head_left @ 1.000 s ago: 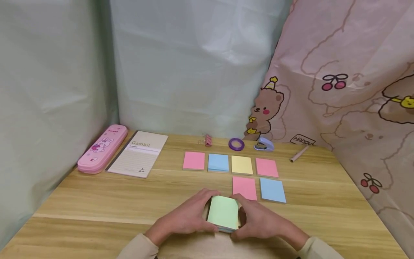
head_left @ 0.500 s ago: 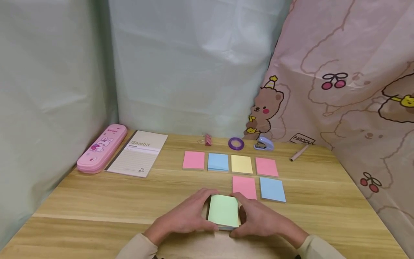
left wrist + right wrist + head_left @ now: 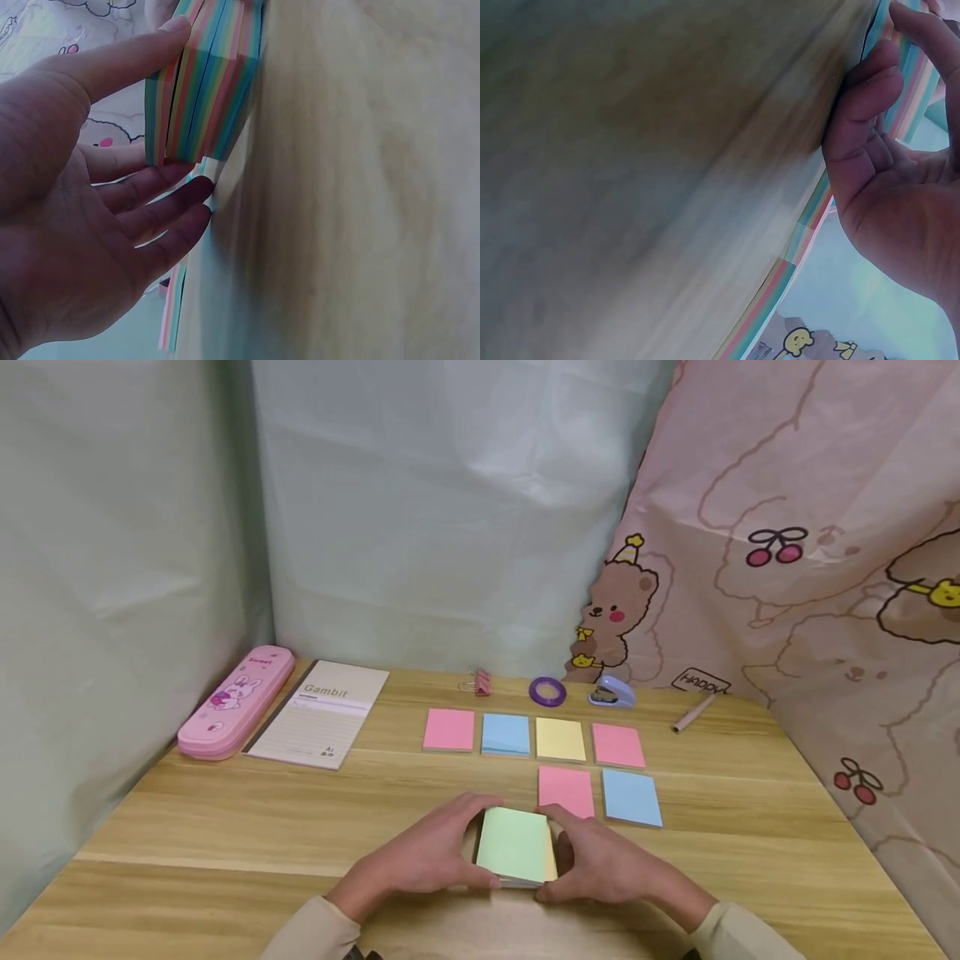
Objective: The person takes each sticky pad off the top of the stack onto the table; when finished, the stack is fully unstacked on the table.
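Between both hands is a stack of sticky note pads [image 3: 512, 845] with a pale green one on top and a strip of yellow showing at its right edge. My left hand [image 3: 429, 850] grips the stack's left side, thumb at the near edge and fingers toward the far corner. From the right, my right hand [image 3: 603, 857] holds it likewise, with thumb near and index finger far. The left wrist view shows the stack's striped edges [image 3: 202, 82], several pads thick and unevenly aligned. In the right wrist view the curled fingers [image 3: 866, 112] partly hide the stack.
Behind the stack lie a pink pad [image 3: 566, 789] and a blue pad [image 3: 632, 797], then a row of several pads. Farther back are a binder clip [image 3: 482, 683], purple tape roll [image 3: 547, 692], stapler [image 3: 612, 692] and pen [image 3: 694, 713]. A notebook [image 3: 318, 714] and pencil case [image 3: 236, 702] lie left.
The green top pad has slid slightly left, baring more yellow along the right edge. Both hands stay around the stack, the left having shifted a little left.
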A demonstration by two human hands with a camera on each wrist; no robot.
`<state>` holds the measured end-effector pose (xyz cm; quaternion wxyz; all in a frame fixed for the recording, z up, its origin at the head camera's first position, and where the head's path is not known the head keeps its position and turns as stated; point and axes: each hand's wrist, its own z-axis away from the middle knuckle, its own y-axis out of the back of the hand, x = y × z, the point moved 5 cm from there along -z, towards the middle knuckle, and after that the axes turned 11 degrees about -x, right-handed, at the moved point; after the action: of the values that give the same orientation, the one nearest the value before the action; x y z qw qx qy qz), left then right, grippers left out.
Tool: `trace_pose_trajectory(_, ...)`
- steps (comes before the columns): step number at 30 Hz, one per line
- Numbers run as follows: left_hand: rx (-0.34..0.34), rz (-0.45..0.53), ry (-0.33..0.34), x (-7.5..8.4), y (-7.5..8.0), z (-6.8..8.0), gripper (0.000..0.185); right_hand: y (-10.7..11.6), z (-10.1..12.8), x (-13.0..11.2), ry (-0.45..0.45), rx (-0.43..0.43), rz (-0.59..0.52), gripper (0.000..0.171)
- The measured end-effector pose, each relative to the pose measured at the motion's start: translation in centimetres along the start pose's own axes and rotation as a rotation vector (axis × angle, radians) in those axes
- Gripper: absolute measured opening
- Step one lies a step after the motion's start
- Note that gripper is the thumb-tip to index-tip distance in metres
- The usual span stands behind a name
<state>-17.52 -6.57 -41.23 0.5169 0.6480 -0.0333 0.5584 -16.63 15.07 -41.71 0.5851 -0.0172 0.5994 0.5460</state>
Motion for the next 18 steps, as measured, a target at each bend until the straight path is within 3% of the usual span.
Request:
trace_pose_trajectory(5, 0.01, -0.023, 0.011, -0.2, 0.5, 0.1, 0.091, 0.0, 0.2, 0.1, -0.014, -0.002, -0.006, 0.095)
trace_pose_trajectory(13, 0.083, -0.04, 0.048, -0.8, 2.4, 0.4, 0.095, -0.1, 0.3, 0.3, -0.018, -0.025, -0.013, 0.094)
trace_pose_trajectory(18, 0.135, -0.049, 0.062, -1.3, 3.6, -0.6, 0.094, -0.1, 0.4, 0.3, -0.017, -0.032, -0.009, 0.089)
